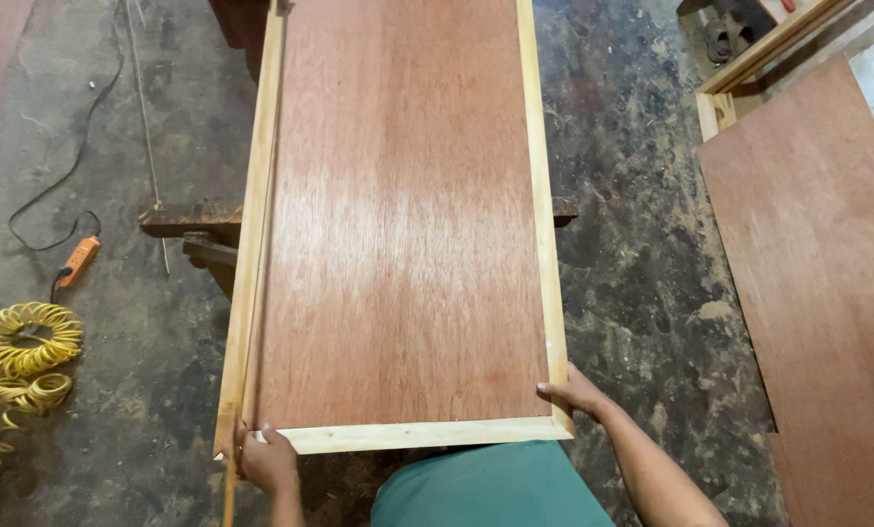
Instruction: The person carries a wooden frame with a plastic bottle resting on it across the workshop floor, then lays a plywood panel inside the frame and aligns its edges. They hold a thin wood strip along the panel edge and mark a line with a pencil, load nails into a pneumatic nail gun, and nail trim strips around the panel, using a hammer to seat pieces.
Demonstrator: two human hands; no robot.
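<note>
Reddish-brown plywood panel [403,215], pale wood frame [427,434], yellow coiled hose [22,356].

panel [403,215] far end cut off, trestle [198,226] mostly hidden

Woodworking shop — plywood sheets [817,254], yellow air hose [17,356], stained concrete floor [642,244]

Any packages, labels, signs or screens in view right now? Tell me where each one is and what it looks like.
None in view.
The left hand and right hand grip the near corners of the reddish-brown plywood panel with a pale wooden frame; its face shows no label.
The coiled yellow air hose lies on the floor, left, unmarked.
</note>
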